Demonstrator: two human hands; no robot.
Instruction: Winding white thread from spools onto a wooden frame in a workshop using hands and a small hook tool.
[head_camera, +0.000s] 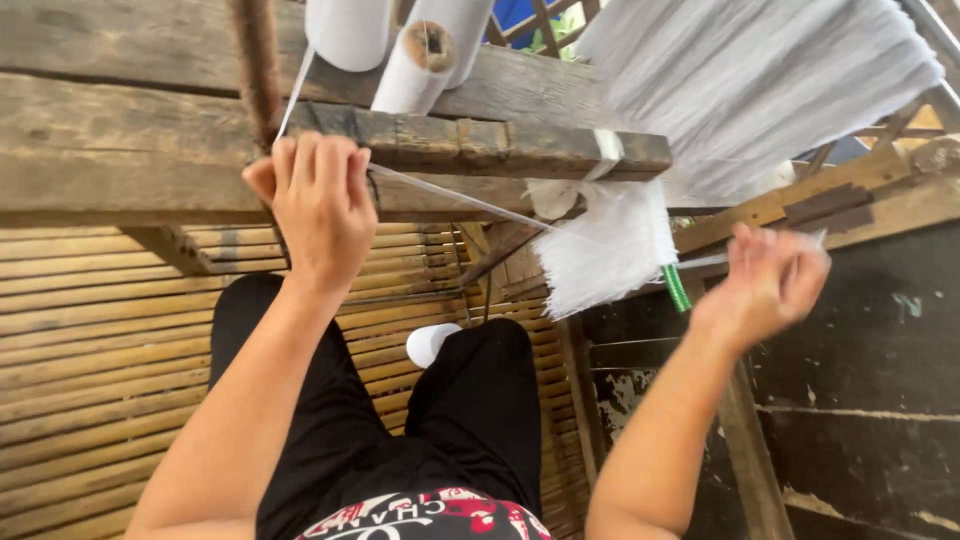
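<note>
A rough, weathered wooden beam (480, 140) crossed the frame, above a floor of bamboo slats (90, 340). Smooth white thread cones (430, 50) lay behind it. The thin white thread (460, 200) ran nearly horizontal below the beam, from the left hand (318, 205), pinching it, toward the blurred right hand (765, 285), whose grip I cannot tell.

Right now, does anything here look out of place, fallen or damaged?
One white thread cone lies on the slatted bamboo floor between the person's legs, while the other cones sit up by the wooden beam. Nothing looks broken.
</note>
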